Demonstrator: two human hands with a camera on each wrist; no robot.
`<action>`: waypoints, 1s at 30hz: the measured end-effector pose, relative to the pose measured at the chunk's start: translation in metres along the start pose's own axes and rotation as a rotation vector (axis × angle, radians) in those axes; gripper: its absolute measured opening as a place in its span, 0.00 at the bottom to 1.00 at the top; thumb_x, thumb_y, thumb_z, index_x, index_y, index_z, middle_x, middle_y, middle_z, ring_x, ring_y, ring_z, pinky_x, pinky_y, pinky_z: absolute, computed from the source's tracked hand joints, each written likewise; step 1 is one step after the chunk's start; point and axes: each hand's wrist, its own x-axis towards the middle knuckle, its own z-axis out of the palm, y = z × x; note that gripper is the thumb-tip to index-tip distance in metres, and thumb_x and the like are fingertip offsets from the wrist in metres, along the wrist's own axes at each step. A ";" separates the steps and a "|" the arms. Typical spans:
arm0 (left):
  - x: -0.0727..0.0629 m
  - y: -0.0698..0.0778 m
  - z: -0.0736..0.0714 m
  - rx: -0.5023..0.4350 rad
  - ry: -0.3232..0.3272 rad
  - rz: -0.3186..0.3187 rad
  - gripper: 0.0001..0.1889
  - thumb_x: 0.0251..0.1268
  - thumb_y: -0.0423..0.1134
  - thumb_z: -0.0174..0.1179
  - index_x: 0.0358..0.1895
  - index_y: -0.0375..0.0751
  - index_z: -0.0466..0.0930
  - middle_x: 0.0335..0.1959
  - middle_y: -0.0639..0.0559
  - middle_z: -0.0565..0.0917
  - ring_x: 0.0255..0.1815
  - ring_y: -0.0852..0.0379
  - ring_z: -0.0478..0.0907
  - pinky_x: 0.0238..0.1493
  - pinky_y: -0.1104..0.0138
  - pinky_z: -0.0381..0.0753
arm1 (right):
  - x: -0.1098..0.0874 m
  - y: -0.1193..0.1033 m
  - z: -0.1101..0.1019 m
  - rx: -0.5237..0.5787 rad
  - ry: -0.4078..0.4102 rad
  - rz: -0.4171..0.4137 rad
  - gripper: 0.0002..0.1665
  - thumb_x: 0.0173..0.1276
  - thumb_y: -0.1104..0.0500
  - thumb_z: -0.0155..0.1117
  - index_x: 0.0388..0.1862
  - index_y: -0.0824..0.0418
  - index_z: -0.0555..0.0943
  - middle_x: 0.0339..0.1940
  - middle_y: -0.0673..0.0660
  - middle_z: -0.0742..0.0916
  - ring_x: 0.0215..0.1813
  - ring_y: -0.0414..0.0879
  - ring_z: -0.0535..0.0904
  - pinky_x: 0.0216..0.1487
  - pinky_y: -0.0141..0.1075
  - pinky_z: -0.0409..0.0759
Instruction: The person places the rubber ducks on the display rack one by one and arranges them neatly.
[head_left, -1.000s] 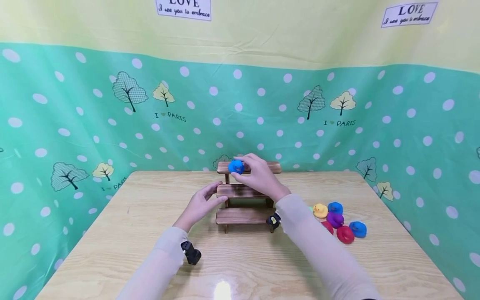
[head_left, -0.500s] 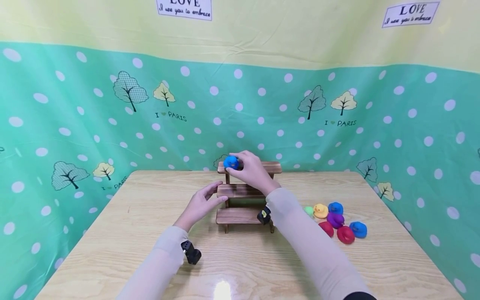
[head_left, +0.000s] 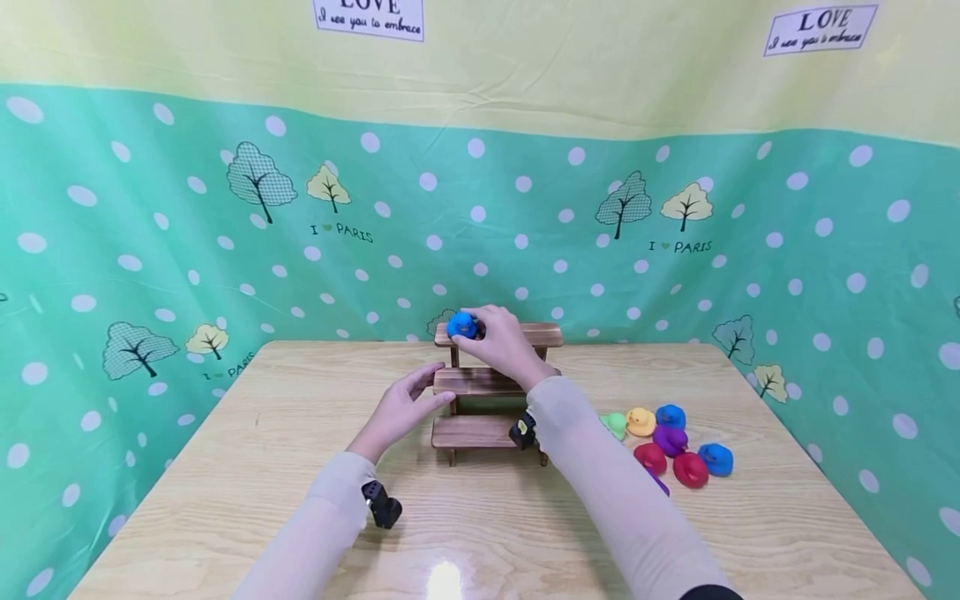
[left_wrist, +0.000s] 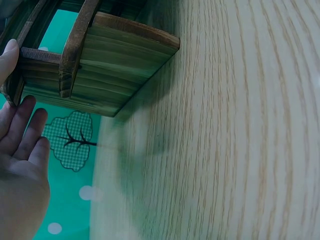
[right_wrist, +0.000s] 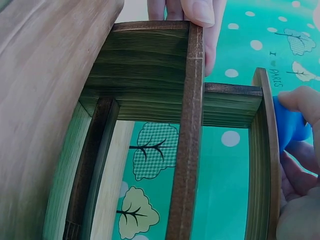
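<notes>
A small three-step wooden display stand stands at the back of the table. My right hand pinches a blue rubber duck between thumb and fingers at the left end of its top shelf. In the right wrist view the blue duck shows right at the top board, partly hidden by the fingers. At the left end of the middle shelf is my left hand, thumb on the front edge and fingers behind the board. The left wrist view shows these fingers nearly straight at the board's end.
Right of the stand lies a group of rubber ducks: green, yellow, purple, red and blue among them. My right forearm partly covers one purple duck. A polka-dot cloth hangs behind the table.
My right hand has moved slightly left and back with the blue duck, then stayed nearly still over the top shelf's left end. The left hand has kept its place.
</notes>
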 end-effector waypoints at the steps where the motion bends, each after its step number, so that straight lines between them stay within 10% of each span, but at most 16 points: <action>1: 0.000 0.000 0.000 0.003 -0.001 -0.002 0.34 0.70 0.44 0.66 0.74 0.35 0.65 0.73 0.38 0.68 0.74 0.41 0.62 0.75 0.52 0.60 | 0.000 -0.001 0.000 -0.001 0.000 0.004 0.32 0.69 0.48 0.70 0.67 0.62 0.78 0.60 0.60 0.82 0.61 0.55 0.74 0.63 0.48 0.76; 30: -0.003 0.003 0.001 0.029 0.013 0.013 0.34 0.69 0.43 0.66 0.74 0.35 0.66 0.72 0.37 0.69 0.73 0.41 0.64 0.75 0.53 0.60 | -0.021 -0.003 -0.031 -0.013 0.010 -0.013 0.36 0.68 0.47 0.71 0.70 0.62 0.74 0.61 0.60 0.81 0.58 0.50 0.78 0.59 0.42 0.81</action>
